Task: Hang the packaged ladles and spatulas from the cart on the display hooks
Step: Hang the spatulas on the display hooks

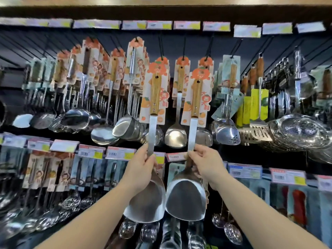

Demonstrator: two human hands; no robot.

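Observation:
I hold two packaged steel spatulas upright in front of the display wall, blades down. My left hand (pixel 142 163) grips the metal neck of the left spatula (pixel 147 200), whose wooden handle and orange card (pixel 156 94) reach up to a black display hook (pixel 160 47). My right hand (pixel 203 162) grips the neck of the right spatula (pixel 186 198). Its card top (pixel 199 74) sits just below another hook (pixel 209 49), in front of cards hanging there. Whether either card hole is on its hook I cannot tell.
Rows of packaged ladles (pixel 104 133), a hanging spatula (pixel 176 133), slotted turners (pixel 260 130) and strainers (pixel 303 130) fill the upper hooks. Price tags (pixel 186 25) line the top rail. A lower rail of tags (pixel 120 153) carries more packaged utensils below my arms.

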